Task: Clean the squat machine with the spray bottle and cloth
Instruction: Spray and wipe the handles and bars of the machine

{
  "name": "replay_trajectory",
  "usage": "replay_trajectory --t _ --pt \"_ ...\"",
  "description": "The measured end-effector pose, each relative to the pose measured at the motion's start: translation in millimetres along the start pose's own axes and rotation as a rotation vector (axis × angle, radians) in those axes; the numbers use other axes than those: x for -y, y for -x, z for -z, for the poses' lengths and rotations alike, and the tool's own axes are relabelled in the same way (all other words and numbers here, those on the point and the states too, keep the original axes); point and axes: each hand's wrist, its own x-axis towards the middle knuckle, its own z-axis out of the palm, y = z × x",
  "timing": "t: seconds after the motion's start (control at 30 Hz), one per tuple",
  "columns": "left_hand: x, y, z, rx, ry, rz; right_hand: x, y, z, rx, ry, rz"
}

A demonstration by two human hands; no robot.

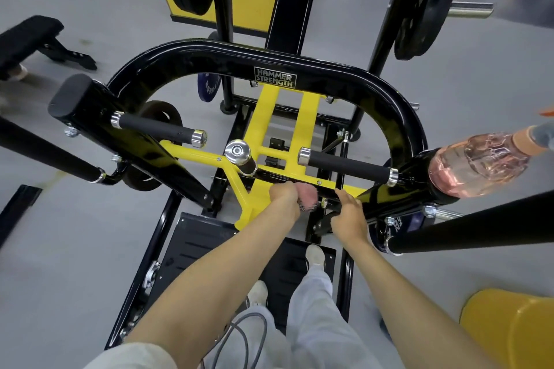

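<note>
"Pink cloth – where's it at?"

"Bunched in the left hand, fingers curled round it, pressed vs the low crossbar of the squat machine, just under the foam grips. Cloth's blurred, so prob mid-rub, but that's my read."

"So which step?"

"Wipe step, I'd say. Spray bottle isn't in either hand. It lies on its side on the black arm end at the right, well apart from both hands, w/ pink liquid inside."

"Right hand?"

"Right hand sits just beside the cloth, near the same crossbar, above a black lever. Back of the hand faces the cam, fingers reach fwd & down. Can't tell if they wrap anything or just brace; palm side's hidden."

"Arms?"

"Both stretched fwd & down, nearly straight, approx parallel, not crossed. Person stands on the footplate, 2 shoes visible."

"Next move needs?"

"Judgement only: carry the wipe along the crossbar & yellow frame, then up to the grips and the curved top tube. That means sliding the cloth w/o snagging on bolts & brackets. If more fluid's wanted, 1 hand has to reach up right for the bottle. It's perched on a rounded end, so a careless grab could roll it off. Lots of machine left to do, I'd guess."
</note>
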Motion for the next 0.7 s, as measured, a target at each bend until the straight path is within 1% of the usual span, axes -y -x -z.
replay_trajectory --t 0.03,0.13,0.17,0.23,0.27,0.3,0.33,0.4,0.47,0.53,0.57,0.6,0.63,0.7 --pt "5.8 -1.9 -7.0 0.077 0.060 0.027 -1.5 -1.1 0.9 -0.014 0.007 0.008" --pt "23.5 8.5 -31.4 0.254 0.000 0.025 -3.6 -4.9 4.3 -0.054 -0.082 -0.013" --pt "29.9 4.2 -41.9 0.263 -0.033 0.007 -5.3 -6.8 5.8 -0.057 -0.124 -0.027" --pt "53.8 -38.0 -66.4 0.262 -0.014 0.059 -10.4 -9.1 10.6 -0.056 -0.179 -0.043" --pt "62.6 -52.4 -73.3 0.236 -0.068 0.043 -12.5 -9.1 12.2 -0.062 -0.192 -0.053" --pt "64.2 -55.6 -74.4 0.247 -0.095 0.048 -13.8 -7.9 12.3 -0.076 -0.204 -0.070" --pt "64.8 -54.5 -74.4 0.265 -0.115 0.067 -14.5 -5.2 11.2 -0.093 -0.218 -0.092" --pt "51.6 -11.5 -60.0 0.329 -0.157 0.036 -19.2 2.3 6.7 -0.107 -0.257 -0.141" --pt "48.0 5.9 -46.7 0.382 -0.247 -0.022 -27.5 7.6 1.7 -0.058 -0.261 -0.186" --pt "50.0 7.0 -34.1 0.399 -0.318 -0.053 -36.4 9.7 -1.9 -0.005 -0.245 -0.240" --pt "51.6 5.9 -29.4 0.423 -0.321 -0.072 -40.9 10.0 -3.1 0.004 -0.247 -0.265" --pt "53.7 1.6 -25.6 0.421 -0.310 -0.113 -43.8 10.5 -4.4 0.004 -0.258 -0.281" --pt "55.5 -1.8 -23.7 0.405 -0.247 -0.139 -46.8 9.5 -4.6 -0.006 -0.270 -0.285" --pt "60.9 -6.3 -26.0 0.369 -0.049 -0.176 -47.0 5.9 -3.3 -0.040 -0.292 -0.276"
